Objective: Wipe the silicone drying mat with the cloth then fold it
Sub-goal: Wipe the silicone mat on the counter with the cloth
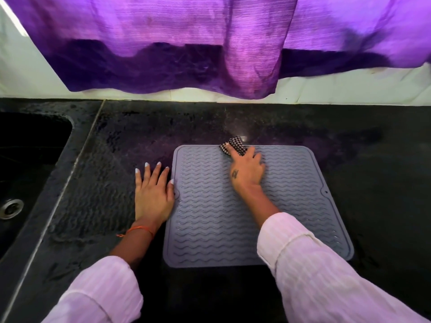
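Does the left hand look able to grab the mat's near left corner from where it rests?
Probably yes. The left hand lies flat beside the mat, thumb touching its left edge, with only bare counter along that edge.

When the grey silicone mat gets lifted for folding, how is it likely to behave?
The silicone mat lies thin and flat on the counter, so it will probably droop and bend easily. The left hand braces its edge while the right hand presses the cloth, hinting it may slide when pushed.

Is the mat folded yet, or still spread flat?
Spread flat. The mat lies open on the counter, no edge lifted; the right hand presses the cloth at its far edge.
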Available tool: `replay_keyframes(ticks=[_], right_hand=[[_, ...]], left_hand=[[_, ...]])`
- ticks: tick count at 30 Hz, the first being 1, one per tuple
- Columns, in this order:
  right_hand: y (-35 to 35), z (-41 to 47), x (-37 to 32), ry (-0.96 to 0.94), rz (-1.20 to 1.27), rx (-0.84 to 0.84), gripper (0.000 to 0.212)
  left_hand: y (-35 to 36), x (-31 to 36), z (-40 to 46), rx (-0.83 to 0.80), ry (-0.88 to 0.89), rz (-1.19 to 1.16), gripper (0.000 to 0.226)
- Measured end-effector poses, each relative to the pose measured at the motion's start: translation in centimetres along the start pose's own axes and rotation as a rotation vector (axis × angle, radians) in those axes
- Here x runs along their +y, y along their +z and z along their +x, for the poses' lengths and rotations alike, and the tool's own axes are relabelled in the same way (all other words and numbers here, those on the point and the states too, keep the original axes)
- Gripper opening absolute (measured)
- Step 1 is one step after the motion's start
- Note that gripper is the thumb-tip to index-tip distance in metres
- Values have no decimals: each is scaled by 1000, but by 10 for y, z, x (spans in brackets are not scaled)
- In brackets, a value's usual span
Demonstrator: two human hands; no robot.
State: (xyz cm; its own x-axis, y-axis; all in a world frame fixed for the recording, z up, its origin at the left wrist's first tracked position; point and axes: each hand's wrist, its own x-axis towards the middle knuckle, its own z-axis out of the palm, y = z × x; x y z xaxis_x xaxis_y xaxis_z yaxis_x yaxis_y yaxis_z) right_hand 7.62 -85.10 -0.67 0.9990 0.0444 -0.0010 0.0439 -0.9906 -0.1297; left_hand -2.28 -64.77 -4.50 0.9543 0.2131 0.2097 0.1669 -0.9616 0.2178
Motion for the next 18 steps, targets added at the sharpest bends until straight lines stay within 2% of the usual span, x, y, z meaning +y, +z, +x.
replay_keyframes(ticks=[13, 16, 18], right_hand=[[-24, 8, 158, 349, -26, 94, 55], [-30, 6, 171, 442, 20, 87, 55], [-38, 4, 161, 548, 135, 100, 52]], left_hand=[[1, 1, 1, 11, -1, -2, 62], [0, 1, 0, 13, -3, 1, 62], [-1, 2, 0, 14, -9, 0, 62]])
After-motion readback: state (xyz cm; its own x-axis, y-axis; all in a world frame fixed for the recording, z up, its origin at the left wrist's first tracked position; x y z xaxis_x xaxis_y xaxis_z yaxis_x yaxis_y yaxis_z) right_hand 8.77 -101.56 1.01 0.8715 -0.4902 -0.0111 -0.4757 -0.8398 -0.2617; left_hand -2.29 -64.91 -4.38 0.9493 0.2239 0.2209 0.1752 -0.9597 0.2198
